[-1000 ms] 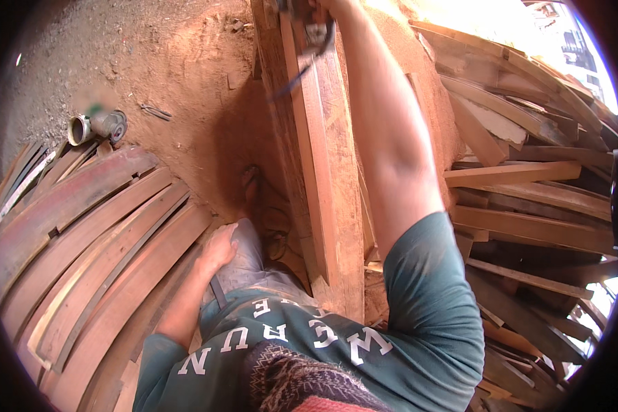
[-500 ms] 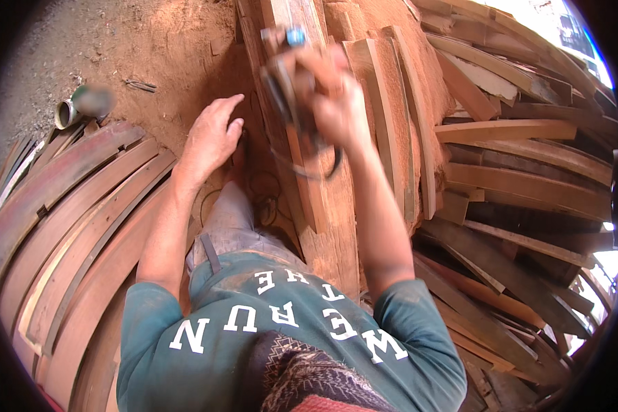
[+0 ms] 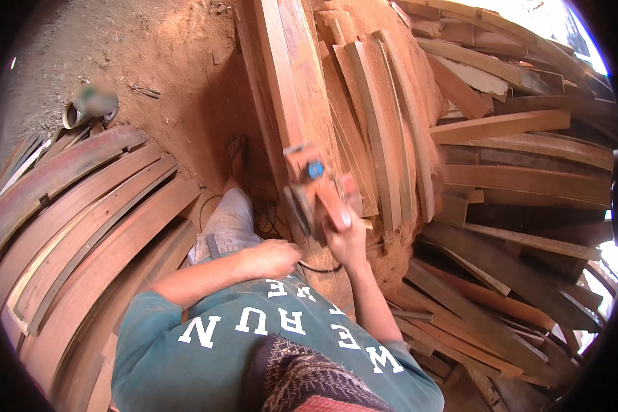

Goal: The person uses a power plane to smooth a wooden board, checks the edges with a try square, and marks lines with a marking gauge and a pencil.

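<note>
My right hand (image 3: 347, 240) grips the handle of an electric hand planer (image 3: 311, 192) with a blue knob, a little blurred. The planer sits at the near end of a long reddish wooden plank (image 3: 279, 75), which lies on a thick timber beam (image 3: 305, 51). A dark power cord (image 3: 321, 270) curves from the planer's rear toward my body. My left hand (image 3: 273, 259) is in front of my belly, beside the cord, its fingers curled in. What those fingers hold, if anything, is hidden.
Curved boards (image 3: 89, 233) are stacked at my left. Right of the beam, several planks (image 3: 381, 130) lie in a sawdust heap (image 3: 419, 89), with a large pile of timber (image 3: 529, 178) beyond. A round container (image 3: 72, 115) and pliers-like tool (image 3: 145, 91) lie at far left.
My right hand has drawn the planer back along the plank toward me. My left hand has come from beyond my knee to my belly, its fingers going from outstretched to curled.
</note>
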`<action>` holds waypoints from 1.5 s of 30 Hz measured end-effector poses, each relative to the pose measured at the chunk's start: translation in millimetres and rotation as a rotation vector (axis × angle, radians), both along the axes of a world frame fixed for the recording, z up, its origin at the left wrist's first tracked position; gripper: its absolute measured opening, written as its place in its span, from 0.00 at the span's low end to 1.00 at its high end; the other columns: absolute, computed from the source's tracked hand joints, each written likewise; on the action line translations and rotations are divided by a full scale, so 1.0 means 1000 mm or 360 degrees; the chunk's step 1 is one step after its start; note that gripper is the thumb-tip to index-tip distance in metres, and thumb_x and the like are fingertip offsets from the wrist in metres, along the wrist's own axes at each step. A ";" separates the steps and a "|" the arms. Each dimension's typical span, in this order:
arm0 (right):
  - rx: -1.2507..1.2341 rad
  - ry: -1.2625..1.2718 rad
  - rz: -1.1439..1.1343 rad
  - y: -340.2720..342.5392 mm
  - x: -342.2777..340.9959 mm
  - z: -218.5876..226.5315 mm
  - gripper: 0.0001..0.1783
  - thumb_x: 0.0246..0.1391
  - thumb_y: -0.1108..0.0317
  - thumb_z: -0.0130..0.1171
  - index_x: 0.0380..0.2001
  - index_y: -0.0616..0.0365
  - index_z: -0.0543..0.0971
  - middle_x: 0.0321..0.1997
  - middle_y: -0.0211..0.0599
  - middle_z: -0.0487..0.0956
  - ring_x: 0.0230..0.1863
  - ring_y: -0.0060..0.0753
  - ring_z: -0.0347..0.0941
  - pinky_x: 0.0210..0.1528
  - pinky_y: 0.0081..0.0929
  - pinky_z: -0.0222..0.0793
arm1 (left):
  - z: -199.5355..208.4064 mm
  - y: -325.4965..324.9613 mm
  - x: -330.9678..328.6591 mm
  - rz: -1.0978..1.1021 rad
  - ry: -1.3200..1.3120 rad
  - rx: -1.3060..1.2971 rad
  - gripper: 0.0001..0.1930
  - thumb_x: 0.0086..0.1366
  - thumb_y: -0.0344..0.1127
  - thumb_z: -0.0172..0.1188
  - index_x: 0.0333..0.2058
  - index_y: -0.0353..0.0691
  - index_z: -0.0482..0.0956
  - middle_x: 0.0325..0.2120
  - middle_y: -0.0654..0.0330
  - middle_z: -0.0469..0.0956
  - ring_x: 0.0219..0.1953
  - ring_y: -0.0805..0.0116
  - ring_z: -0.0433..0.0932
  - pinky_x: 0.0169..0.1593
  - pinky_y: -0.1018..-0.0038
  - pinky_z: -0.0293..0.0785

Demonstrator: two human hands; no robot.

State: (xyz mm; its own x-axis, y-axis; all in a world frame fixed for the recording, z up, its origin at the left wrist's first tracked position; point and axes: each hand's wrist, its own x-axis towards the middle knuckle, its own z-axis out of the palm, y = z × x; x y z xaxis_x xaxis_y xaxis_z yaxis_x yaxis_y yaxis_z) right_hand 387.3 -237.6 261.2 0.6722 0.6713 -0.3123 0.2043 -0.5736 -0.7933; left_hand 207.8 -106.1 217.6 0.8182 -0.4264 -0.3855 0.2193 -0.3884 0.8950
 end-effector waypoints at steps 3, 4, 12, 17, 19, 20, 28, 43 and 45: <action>0.0145 -0.0186 0.0106 0.107 0.048 -0.015 0.12 0.53 0.76 0.59 0.42 0.64 0.82 0.38 0.57 0.86 0.43 0.60 0.86 0.46 0.44 0.80 | 0.002 0.004 0.014 0.0147 -0.0240 0.0028 0.22 0.60 0.30 0.64 0.53 0.31 0.81 0.45 0.42 0.85 0.51 0.38 0.84 0.55 0.47 0.80; 0.0164 -0.0252 0.0143 0.145 0.066 -0.021 0.14 0.53 0.77 0.58 0.43 0.63 0.83 0.37 0.56 0.85 0.42 0.59 0.85 0.46 0.44 0.80 | 0.004 0.011 0.023 0.0179 -0.0287 0.0031 0.22 0.59 0.30 0.64 0.53 0.31 0.81 0.44 0.42 0.85 0.50 0.38 0.84 0.55 0.47 0.81; 0.0394 -0.0482 0.0346 0.438 0.183 -0.025 0.15 0.69 0.49 0.64 0.52 0.34 0.90 0.45 0.48 0.90 0.48 0.50 0.88 0.50 0.41 0.83 | -0.001 0.076 0.050 0.0353 -0.0374 0.0465 0.39 0.64 0.24 0.58 0.75 0.37 0.65 0.79 0.54 0.60 0.48 0.53 0.80 0.52 0.58 0.77; 0.0143 -0.0867 0.0729 0.596 0.273 -0.069 0.09 0.56 0.73 0.60 0.33 0.61 0.88 0.19 0.42 0.82 0.20 0.36 0.81 0.23 0.37 0.77 | -0.030 0.098 0.054 0.0177 -0.0299 0.0499 0.41 0.68 0.23 0.53 0.80 0.47 0.59 0.82 0.67 0.54 0.46 0.56 0.78 0.51 0.61 0.75; 0.0464 -0.0244 0.0451 0.645 0.254 -0.030 0.07 0.56 0.74 0.61 0.34 0.56 0.88 0.20 0.39 0.81 0.19 0.33 0.79 0.22 0.37 0.74 | -0.037 0.095 0.052 0.0231 -0.0283 0.0452 0.40 0.69 0.21 0.53 0.79 0.51 0.61 0.82 0.71 0.54 0.44 0.58 0.78 0.50 0.58 0.75; 0.0485 -0.0091 0.0390 0.649 0.275 -0.033 0.06 0.55 0.73 0.62 0.32 0.57 0.87 0.20 0.38 0.81 0.18 0.32 0.78 0.20 0.36 0.73 | -0.040 0.097 0.048 0.0184 -0.0322 0.0430 0.40 0.69 0.21 0.52 0.79 0.51 0.61 0.82 0.71 0.54 0.45 0.58 0.79 0.50 0.58 0.75; 0.0242 0.0018 0.0213 0.564 0.225 -0.027 0.07 0.57 0.71 0.60 0.34 0.55 0.87 0.21 0.38 0.82 0.19 0.31 0.79 0.20 0.37 0.72 | -0.035 0.095 0.051 0.0219 -0.0386 0.0577 0.37 0.69 0.24 0.54 0.77 0.47 0.65 0.80 0.68 0.60 0.48 0.58 0.79 0.54 0.59 0.74; -0.0168 0.0039 0.0239 -0.047 -0.011 0.007 0.16 0.54 0.76 0.71 0.47 0.62 0.83 0.42 0.47 0.86 0.44 0.44 0.87 0.49 0.35 0.82 | -0.013 0.014 -0.022 0.0523 -0.0086 0.0018 0.21 0.65 0.29 0.61 0.57 0.33 0.79 0.50 0.45 0.83 0.55 0.42 0.80 0.60 0.48 0.76; -0.0254 0.0162 0.0096 -0.080 -0.032 0.021 0.17 0.55 0.75 0.72 0.47 0.63 0.83 0.40 0.47 0.87 0.42 0.41 0.88 0.48 0.35 0.82 | -0.019 0.004 -0.034 0.0566 -0.0079 0.0037 0.21 0.66 0.29 0.61 0.58 0.33 0.79 0.51 0.44 0.82 0.55 0.40 0.80 0.60 0.48 0.76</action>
